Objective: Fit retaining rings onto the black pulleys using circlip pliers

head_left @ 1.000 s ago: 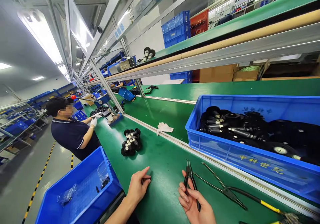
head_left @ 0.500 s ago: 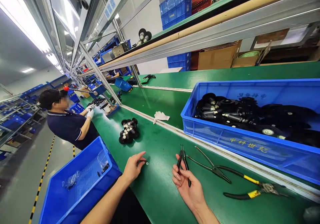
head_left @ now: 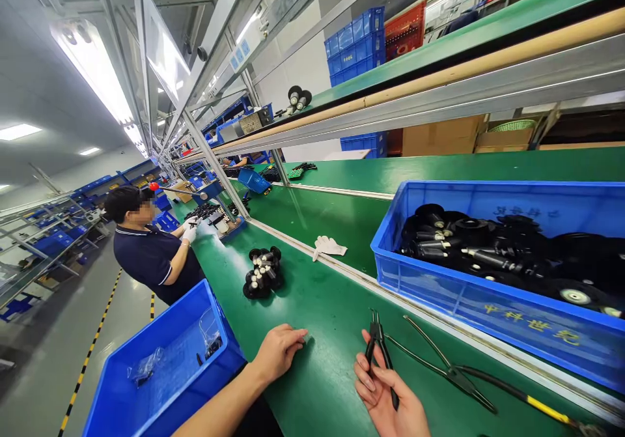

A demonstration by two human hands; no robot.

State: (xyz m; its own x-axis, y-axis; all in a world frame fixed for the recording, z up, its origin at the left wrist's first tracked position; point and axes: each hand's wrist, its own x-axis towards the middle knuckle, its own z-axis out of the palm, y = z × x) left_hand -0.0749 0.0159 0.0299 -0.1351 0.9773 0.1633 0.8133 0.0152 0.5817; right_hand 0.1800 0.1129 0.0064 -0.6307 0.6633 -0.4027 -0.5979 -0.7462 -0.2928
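My left hand [head_left: 283, 353] is closed in a pinch just above the green bench, its fingertips together over a small metal ring that they almost wholly cover. In my right hand [head_left: 385, 385] are black-handled circlip pliers [head_left: 375, 339], their thin tips pointing away from me and the handles slightly apart. Beside them on the bench lie a second pair of pliers [head_left: 452, 370] with slim bare-metal handles and a third tool with a black and yellow handle [head_left: 532, 403], partly out of frame. A cluster of black discs with pale-ended shafts [head_left: 263, 273] stands beyond my left hand.
A blue crate [head_left: 405, 277] of black disc-and-shaft parts stands at the right. Another blue crate [head_left: 166, 385] at the left holds plastic bags. A white glove [head_left: 329, 246] lies near the metal rail [head_left: 293, 241]. A co-worker [head_left: 151, 248] works farther along the bench.
The view has shifted, so most things sit lower and farther right. My left fingers, beside the small ring before, have come together on it. My right hand still holds the circlip pliers.
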